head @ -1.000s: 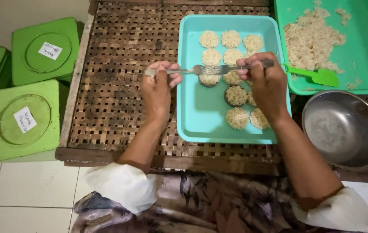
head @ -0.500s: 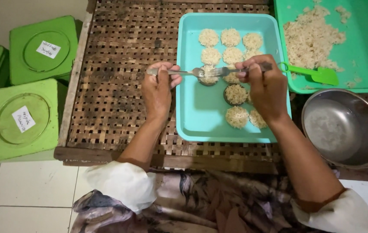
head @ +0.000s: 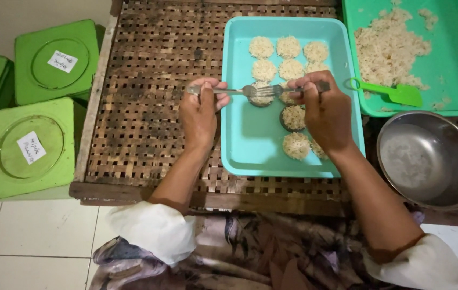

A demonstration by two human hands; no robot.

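at the left edge of the frame, the green square containers (head: 27, 147) with labelled lids are unchanged from the earlier frames. left of centre, the left hand (head: 201, 110) is closed around the handle of a fork (head: 223, 91) — held level across the woven bamboo table (head: 148, 107). half a second ago the utensil tips met above the rice patty (head: 261, 96) in its dark mould; now they are pressed a little lower onto it, at the centre of the turquoise tray (head: 250, 156), so the patty appears to be flattened or eased out. right of centre, the right hand (head: 325, 113) is clenched on a second fork (head: 301, 88), shifted slightly leftward. finished patties lie in rows above. at the upper right, the green tray (head: 454, 80) of loose rice and the green spatula (head: 395, 92) are untouched; the steel bowl (head: 427, 158) sits at lower right.
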